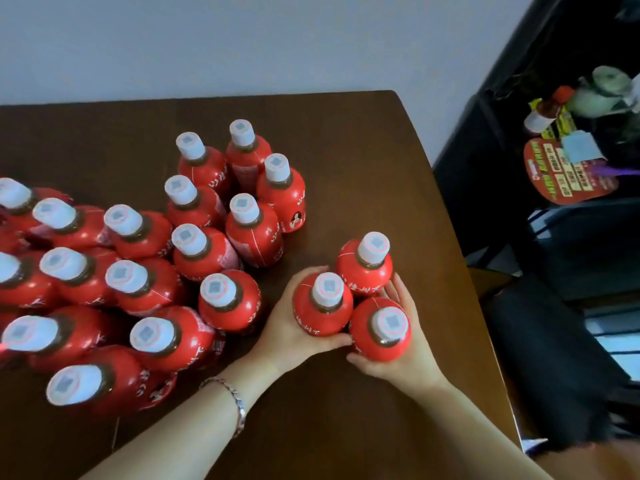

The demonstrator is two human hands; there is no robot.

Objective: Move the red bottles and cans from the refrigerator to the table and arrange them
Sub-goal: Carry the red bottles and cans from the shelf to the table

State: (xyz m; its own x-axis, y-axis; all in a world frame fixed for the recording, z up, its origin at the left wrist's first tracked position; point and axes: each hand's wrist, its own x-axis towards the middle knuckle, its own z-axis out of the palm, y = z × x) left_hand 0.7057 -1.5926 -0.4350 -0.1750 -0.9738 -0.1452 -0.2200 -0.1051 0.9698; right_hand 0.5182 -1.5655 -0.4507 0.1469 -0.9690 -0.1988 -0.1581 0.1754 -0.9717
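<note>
Most of the work seems done: a large crowd of red bottles (145, 282) with white caps stands already on the dark brown desk (363, 161), to the left of the hands and beyond them. Three more bottles (363, 299) stand upright in a tight cluster between the hands; the left hand (287, 327) cups the nearest-left one, the right hand (401, 358) wraps the near-right one, and the third touches both behind. No cans are visible. The groups look loose, so arranging is probably left. A pale wall (242, 39) backs the desk; right of the right hand, a dark open refrigerator (502, 174) holds at least one more red-labelled bottle (543, 114).
</note>
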